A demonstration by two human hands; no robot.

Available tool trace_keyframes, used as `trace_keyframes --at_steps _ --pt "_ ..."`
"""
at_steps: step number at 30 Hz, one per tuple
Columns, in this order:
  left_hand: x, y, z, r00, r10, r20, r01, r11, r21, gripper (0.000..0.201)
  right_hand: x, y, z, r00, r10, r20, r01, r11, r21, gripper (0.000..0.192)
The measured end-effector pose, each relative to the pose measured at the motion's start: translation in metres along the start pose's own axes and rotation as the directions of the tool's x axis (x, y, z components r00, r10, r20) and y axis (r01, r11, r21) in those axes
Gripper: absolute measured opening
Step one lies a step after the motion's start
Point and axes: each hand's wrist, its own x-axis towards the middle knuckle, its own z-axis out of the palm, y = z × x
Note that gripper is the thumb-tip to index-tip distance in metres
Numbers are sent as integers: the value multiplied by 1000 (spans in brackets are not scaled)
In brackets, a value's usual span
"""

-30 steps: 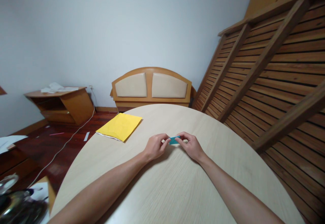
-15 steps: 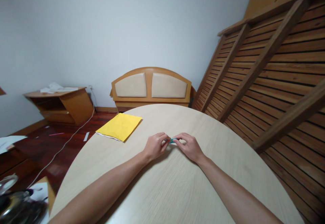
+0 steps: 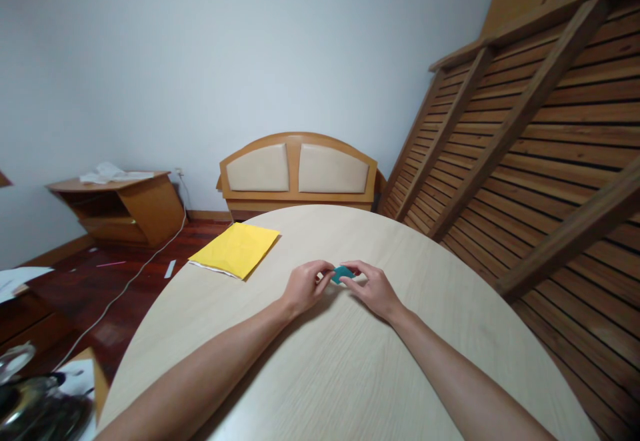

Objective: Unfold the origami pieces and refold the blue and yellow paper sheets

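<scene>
A small teal piece, apparently folded paper, is pinched between both hands just over the round pale wood table. My left hand grips its left edge between thumb and fingers. On the other side, my right hand holds the right part, thumb at the near side and fingers behind. Fingertips cover both ends of the piece. To the left lies a stack of yellow paper, with white sheets peeking out along its near edge.
A wooden headboard stands beyond the table. Slatted wooden panels lean along the right. At left are a low cabinet with white plastic on top, a white cable on the dark floor, and a dark glossy object.
The teal piece has turned so that a broader flat face shows, where before only a thin edge was visible. Both hands stay nearly in place, with fingers shifted slightly.
</scene>
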Motion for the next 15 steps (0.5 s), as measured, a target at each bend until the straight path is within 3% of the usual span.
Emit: trace_keyframes --at_steps 10,15 --pt "0 -4 3 994 -105 -29 100 987 -129 20 0 -2 1 993 103 53 -106 993 57 16" --pt "-1 -4 4 987 -154 39 158 979 -126 17 1 1 2 989 130 63 -136 985 102 19"
